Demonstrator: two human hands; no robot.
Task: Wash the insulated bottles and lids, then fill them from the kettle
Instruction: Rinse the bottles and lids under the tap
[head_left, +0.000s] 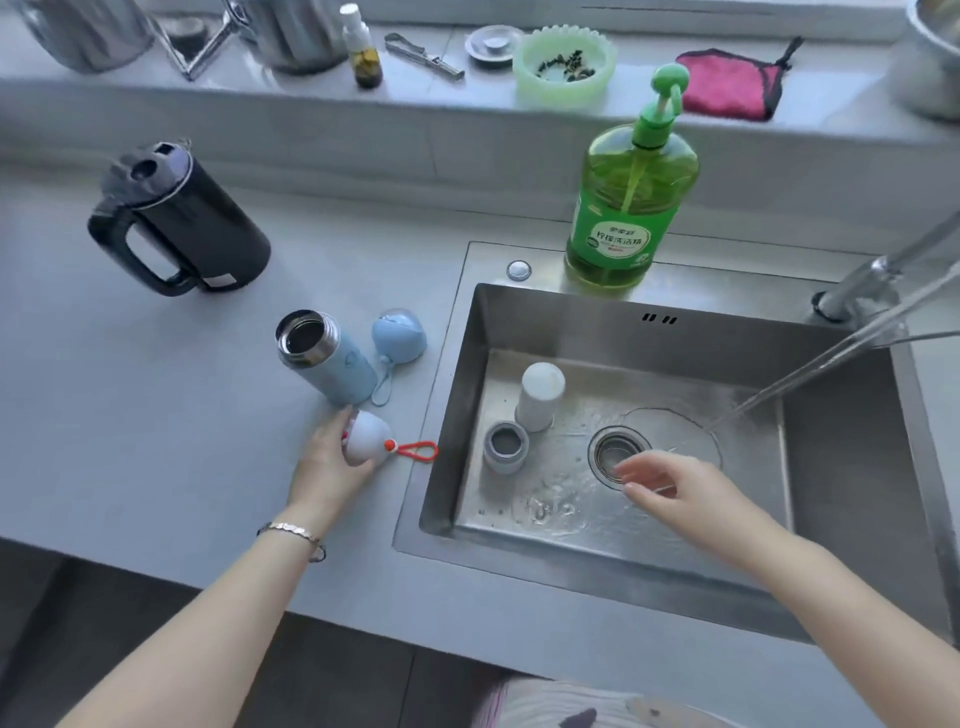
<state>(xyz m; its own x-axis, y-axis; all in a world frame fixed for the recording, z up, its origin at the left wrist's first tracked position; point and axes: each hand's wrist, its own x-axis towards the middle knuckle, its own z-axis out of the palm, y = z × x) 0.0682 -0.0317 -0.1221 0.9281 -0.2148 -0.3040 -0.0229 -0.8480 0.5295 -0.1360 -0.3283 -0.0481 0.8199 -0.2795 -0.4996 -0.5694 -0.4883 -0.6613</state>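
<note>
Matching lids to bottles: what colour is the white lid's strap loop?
Red: the loop on the white lid, best seen in the head view.

Two insulated bottles are showing: the blue bottle (332, 364) and the white bottle (540, 397). Two domed lids are accompanying them, the blue lid (399, 335) and the white lid (366, 436), and one grey cap (505, 447) is sitting in the single sink (857, 467). One black kettle (182, 218), one green soap bottle (631, 208) and one tap (872, 280) are standing nearby. Two hands are appearing: the left hand (327, 462) and the right hand (675, 488). The sill (291, 91) is carrying one pink cloth (727, 83), one green bowl (563, 65) and one small dropper bottle (363, 49).
</note>
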